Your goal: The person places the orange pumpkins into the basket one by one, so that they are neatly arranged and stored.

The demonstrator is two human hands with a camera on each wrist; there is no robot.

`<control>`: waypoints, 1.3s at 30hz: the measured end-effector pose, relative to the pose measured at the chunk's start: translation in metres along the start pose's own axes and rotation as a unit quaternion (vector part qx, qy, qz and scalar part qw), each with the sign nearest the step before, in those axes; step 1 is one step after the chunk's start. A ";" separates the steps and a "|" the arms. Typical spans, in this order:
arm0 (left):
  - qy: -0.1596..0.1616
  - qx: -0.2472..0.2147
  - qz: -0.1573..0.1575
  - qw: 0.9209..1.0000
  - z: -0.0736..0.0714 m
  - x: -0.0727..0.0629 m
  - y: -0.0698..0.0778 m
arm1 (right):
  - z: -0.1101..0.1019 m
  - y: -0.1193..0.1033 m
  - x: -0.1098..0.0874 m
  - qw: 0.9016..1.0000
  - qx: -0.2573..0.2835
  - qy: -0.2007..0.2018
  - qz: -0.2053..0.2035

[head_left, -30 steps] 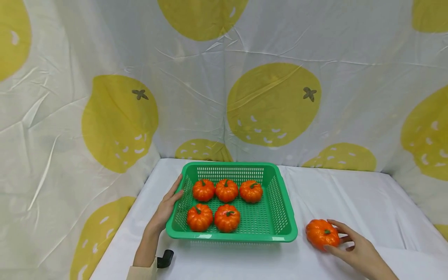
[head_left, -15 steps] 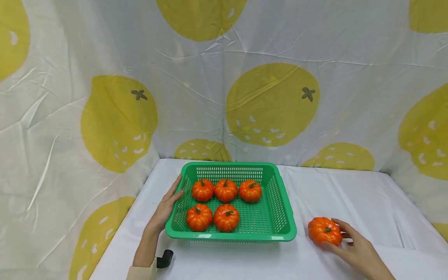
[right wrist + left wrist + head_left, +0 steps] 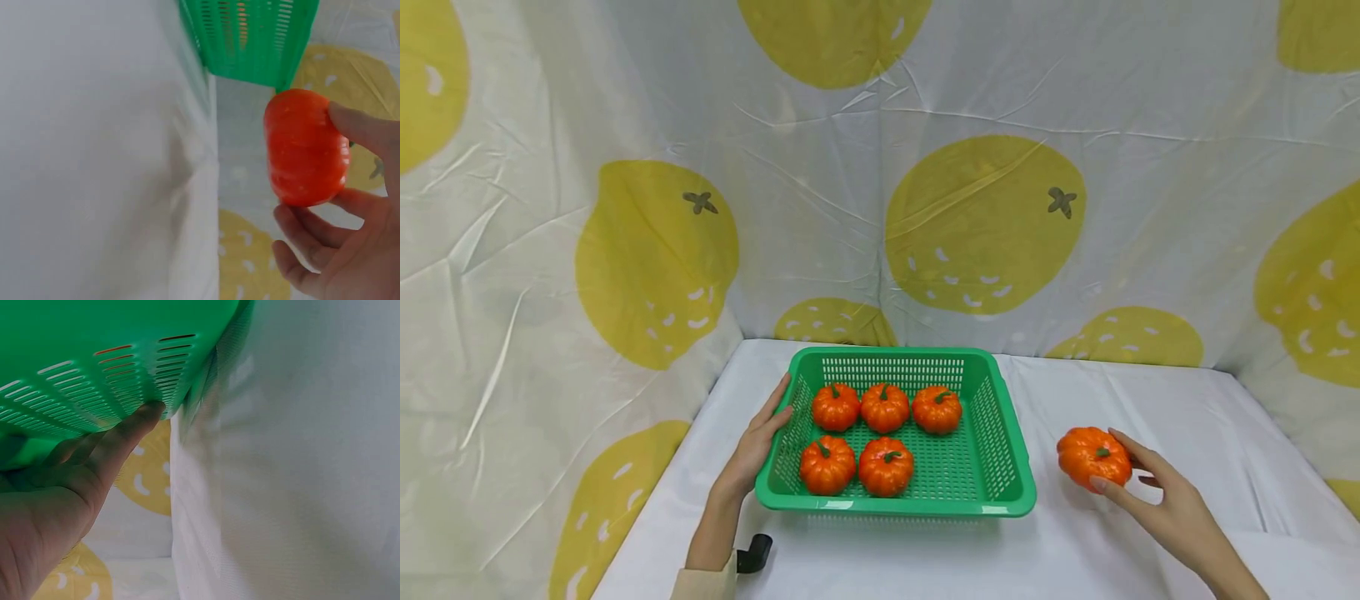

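Observation:
A small orange pumpkin (image 3: 1093,457) with a green stem is pinched between the thumb and fingers of my right hand (image 3: 1172,508), raised over the white cloth right of the basket. In the right wrist view the pumpkin (image 3: 305,148) shows its ribbed side, clear of the cloth. My left hand (image 3: 757,446) lies along the left side of a green plastic basket (image 3: 1021,454). Its straight fingers touch the slotted outer wall (image 3: 81,387) in the left wrist view. Inside the basket sit several more orange pumpkins (image 3: 886,467), in a back row and a front row.
A white cloth (image 3: 880,562) covers the table. Behind it and at the sides hangs a pale curtain (image 3: 820,225) printed with yellow lemons. A short black piece (image 3: 755,554) sticks out beside the left sleeve (image 3: 703,583).
My right hand has taken hold of the pumpkin and lifted it up off the cloth. The left hand and the basket have stayed in place.

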State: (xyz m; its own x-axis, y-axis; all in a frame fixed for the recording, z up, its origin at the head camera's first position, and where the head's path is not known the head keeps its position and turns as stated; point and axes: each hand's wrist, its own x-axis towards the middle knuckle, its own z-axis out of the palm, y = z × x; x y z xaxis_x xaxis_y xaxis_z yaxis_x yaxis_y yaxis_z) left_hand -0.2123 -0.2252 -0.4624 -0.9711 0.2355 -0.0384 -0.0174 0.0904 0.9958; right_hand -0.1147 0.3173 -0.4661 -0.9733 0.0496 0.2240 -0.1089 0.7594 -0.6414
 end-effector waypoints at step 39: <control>0.002 0.001 -0.002 1.000 -0.001 0.000 -0.001 | 0.089 -0.145 0.062 0.965 -0.061 -0.205 -0.151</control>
State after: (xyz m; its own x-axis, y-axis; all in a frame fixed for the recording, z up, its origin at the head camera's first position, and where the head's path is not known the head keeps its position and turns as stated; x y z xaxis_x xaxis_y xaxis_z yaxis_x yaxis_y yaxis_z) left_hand -0.2126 -0.2263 -0.4635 -0.9721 0.2309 -0.0420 -0.0210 0.0927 0.9955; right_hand -0.1775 0.1526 -0.4239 -0.9014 -0.4286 0.0618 -0.4004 0.7706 -0.4959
